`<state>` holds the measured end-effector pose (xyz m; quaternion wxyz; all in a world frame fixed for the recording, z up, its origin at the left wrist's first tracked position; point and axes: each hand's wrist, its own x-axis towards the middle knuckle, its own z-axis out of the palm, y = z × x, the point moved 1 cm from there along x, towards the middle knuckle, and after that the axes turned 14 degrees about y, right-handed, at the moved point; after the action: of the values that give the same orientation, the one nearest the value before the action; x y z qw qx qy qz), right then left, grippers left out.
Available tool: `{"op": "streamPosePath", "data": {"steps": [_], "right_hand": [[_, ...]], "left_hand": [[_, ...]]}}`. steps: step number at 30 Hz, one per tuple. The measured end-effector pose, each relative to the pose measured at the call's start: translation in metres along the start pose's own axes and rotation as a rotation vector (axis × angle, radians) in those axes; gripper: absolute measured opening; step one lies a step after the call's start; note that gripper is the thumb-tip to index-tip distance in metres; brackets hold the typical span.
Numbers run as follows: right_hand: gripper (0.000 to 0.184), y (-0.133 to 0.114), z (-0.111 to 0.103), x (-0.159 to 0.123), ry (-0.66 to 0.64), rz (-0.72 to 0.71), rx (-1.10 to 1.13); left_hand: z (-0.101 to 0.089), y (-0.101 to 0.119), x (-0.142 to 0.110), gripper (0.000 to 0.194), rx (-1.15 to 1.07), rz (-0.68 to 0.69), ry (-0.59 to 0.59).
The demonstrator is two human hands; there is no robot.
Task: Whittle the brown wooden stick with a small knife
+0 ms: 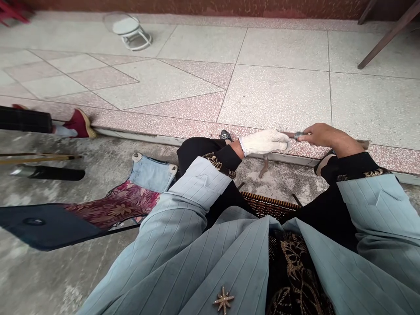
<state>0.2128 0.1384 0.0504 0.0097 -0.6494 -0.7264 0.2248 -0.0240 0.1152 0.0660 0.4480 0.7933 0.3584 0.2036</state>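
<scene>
My left hand (pixel 265 142), in a white knitted glove, is closed around the left end of a thin brown rod (pixel 289 134). Bare, my right hand (pixel 323 134) grips the same rod farther right, beside a grey metal-looking band (pixel 298 136) wrapped round it. To the right of that hand, a brownish end piece (pixel 364 143) shows; whether it belongs to the rod I cannot tell. Below the gloved hand hangs or stands a bent brown piece (pixel 263 167), its upper end hidden. Both hands are over the edge of the tiled step (pixel 275 92).
A woven seat edge (pixel 269 203) shows between my legs. At left are a patterned folding chair (pixel 131 199), a black bottle (pixel 49 172), thin sticks (pixel 39 156) and another person's red shoe (pixel 80 124). A small white stool (pixel 129 30) stands on the tiles; a wooden leg (pixel 387 39) is at right.
</scene>
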Motion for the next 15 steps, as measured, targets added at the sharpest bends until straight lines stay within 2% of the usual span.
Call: {"op": "streamPosePath", "data": {"steps": [3, 4, 5, 6, 10, 12, 15], "right_hand": [[0.041, -0.005, -0.003, -0.014, -0.387, -0.177, 0.125], [0.042, -0.008, -0.007, -0.02, -0.486, -0.227, 0.21], [0.042, -0.01, -0.011, -0.026, -0.52, -0.257, 0.305], [0.043, -0.013, -0.016, -0.031, -0.463, -0.267, 0.423], [0.041, -0.015, -0.029, -0.037, 0.003, -0.191, 0.932], [0.042, -0.013, -0.028, -0.032, 0.108, -0.136, 1.045], [0.047, -0.009, -0.02, -0.021, 0.164, -0.054, 1.015]], "left_hand": [[-0.004, -0.009, 0.002, 0.021, 0.054, 0.038, 0.07], [-0.005, -0.012, 0.003, 0.021, 0.031, 0.044, 0.089], [-0.004, -0.015, 0.004, 0.021, -0.012, 0.044, 0.103], [-0.003, -0.018, 0.004, 0.023, -0.072, 0.033, 0.11], [0.01, -0.02, 0.002, 0.033, -0.238, -0.053, 0.068], [0.017, -0.016, 0.001, 0.033, -0.275, -0.101, 0.038], [0.023, -0.008, 0.0, 0.029, -0.289, -0.155, 0.036]]}}
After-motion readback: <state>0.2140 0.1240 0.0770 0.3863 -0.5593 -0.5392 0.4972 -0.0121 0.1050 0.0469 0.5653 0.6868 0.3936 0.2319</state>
